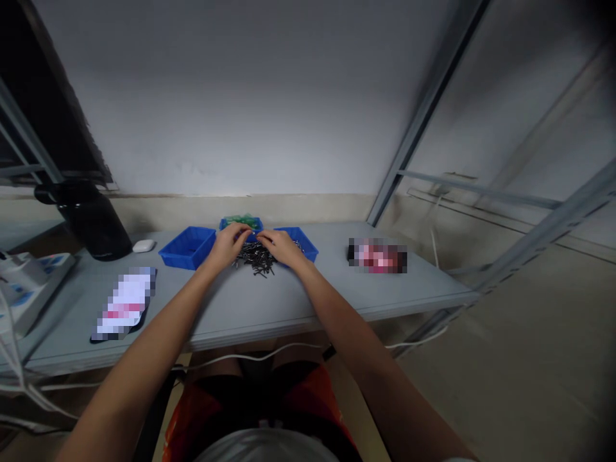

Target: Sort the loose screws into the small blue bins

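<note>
My left hand (230,244) and my right hand (281,246) face each other above a heap of dark screws (257,258) on the grey table. Thumb and fingers of each hand are pinched together, the fingertips close to one another. Something tiny and pale shows near the fingertips, too small to name. Behind the hands is a small blue bin (261,222) with green pieces (245,219) in it. A second blue bin (310,252), partly covered by my right hand, has small metallic pieces inside. Left of my left hand is a third blue bin (179,262).
A phone (126,301) with a blurred screen lies front left. Farther left are a white earbud case (143,246), a black bottle (94,218) and a white power strip (36,295) with cables. A blurred red-and-black object (378,255) lies right, near a metal frame post (423,115).
</note>
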### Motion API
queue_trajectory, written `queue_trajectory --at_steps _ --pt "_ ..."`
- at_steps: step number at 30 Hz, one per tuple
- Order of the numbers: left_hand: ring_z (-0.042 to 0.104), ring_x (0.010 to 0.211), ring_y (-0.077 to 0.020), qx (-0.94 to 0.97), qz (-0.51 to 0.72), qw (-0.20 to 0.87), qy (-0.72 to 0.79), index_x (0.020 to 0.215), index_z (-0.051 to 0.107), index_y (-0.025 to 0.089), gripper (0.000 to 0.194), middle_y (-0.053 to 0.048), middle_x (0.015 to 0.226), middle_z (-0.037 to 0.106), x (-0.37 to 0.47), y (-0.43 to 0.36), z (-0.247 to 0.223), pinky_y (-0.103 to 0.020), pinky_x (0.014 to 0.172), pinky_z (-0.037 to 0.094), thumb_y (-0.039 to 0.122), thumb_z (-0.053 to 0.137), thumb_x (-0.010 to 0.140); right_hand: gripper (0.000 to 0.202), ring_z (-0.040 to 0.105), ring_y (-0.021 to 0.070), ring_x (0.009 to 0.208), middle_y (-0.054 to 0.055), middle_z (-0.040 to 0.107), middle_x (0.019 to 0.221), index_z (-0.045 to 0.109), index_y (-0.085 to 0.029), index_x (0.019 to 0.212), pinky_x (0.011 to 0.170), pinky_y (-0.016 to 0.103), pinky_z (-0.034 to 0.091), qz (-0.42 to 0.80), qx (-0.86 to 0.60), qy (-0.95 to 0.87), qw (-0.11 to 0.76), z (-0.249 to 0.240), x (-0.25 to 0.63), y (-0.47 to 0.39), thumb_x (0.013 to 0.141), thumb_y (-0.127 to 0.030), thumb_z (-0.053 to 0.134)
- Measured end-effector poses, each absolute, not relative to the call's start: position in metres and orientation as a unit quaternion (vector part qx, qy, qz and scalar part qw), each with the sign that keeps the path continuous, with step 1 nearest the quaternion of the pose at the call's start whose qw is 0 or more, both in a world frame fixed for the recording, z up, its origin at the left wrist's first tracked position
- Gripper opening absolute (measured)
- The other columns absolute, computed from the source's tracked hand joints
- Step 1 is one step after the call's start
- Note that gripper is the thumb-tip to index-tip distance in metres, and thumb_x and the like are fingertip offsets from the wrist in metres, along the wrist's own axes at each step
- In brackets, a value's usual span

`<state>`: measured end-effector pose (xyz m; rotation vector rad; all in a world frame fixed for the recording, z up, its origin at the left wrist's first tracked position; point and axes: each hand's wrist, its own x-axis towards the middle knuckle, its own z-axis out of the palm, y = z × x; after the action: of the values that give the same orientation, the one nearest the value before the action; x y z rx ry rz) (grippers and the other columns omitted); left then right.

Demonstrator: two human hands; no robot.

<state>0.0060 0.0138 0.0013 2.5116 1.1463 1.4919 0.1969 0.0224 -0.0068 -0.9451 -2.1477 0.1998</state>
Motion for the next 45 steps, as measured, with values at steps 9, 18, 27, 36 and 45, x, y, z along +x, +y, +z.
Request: queue_trajectory --at_steps 9,18,27,36,45 --pt "0.062 0.087 -0.0179 0.814 0.460 0.014 0.355 0.094 0.068 0.018 0.015 -0.006 0.092 0.068 0.007 0.014 0.000 -0.033 0.080 0.052 0.025 0.055 0.091 0.021 0.064 0.0161 0.079 0.002 0.071 0.087 0.068 -0.023 0.094 0.076 0.028 0.046 0.095 -0.362 -0.833 0.407 -0.002 0.195 0.017 0.096 -0.028 0.048" --pt "0.062 0.085 -0.0179 0.827 0.441 0.019 0.347 0.096 0.069 0.017 0.018 -0.007 0.092 0.068 0.009 0.008 0.002 -0.032 0.079 0.052 0.027 0.055 0.092 0.021 0.062 0.0154 0.078 0.003 0.070 0.087 0.067 -0.021 0.095 0.073 0.026 0.044 0.096 -0.352 -0.846 0.388 -0.002 0.193 0.015 0.095 -0.022 0.047" --pt "0.065 0.096 -0.0205 0.810 0.467 -0.002 0.355 0.099 0.069 0.017 0.021 -0.009 0.101 0.071 0.010 0.006 0.003 -0.037 0.090 0.051 0.028 0.053 0.092 0.020 0.063 0.0161 0.082 0.004 0.071 0.095 0.066 -0.023 0.107 0.078 0.028 0.046 0.109 -0.353 -0.829 0.419 -0.003 0.192 0.016 0.094 -0.025 0.051" --pt "0.067 0.088 -0.0176 0.770 0.492 0.073 0.399 0.096 0.067 0.017 0.018 -0.006 0.101 0.072 0.011 0.003 0.005 -0.030 0.078 0.055 0.025 0.054 0.087 0.019 0.064 0.0167 0.078 0.003 0.072 0.092 0.067 -0.024 0.101 0.076 0.030 0.048 0.106 -0.367 -0.825 0.416 -0.006 0.194 0.020 0.094 -0.029 0.051" --pt "0.063 0.071 -0.0149 0.789 0.453 0.063 0.411 0.083 0.064 0.017 0.014 -0.001 0.079 0.071 0.010 0.001 0.006 -0.026 0.070 0.051 0.025 0.053 0.084 0.020 0.063 0.0152 0.078 0.003 0.072 0.091 0.068 -0.021 0.097 0.075 0.027 0.046 0.106 -0.369 -0.816 0.432 -0.003 0.195 0.018 0.094 -0.029 0.050"
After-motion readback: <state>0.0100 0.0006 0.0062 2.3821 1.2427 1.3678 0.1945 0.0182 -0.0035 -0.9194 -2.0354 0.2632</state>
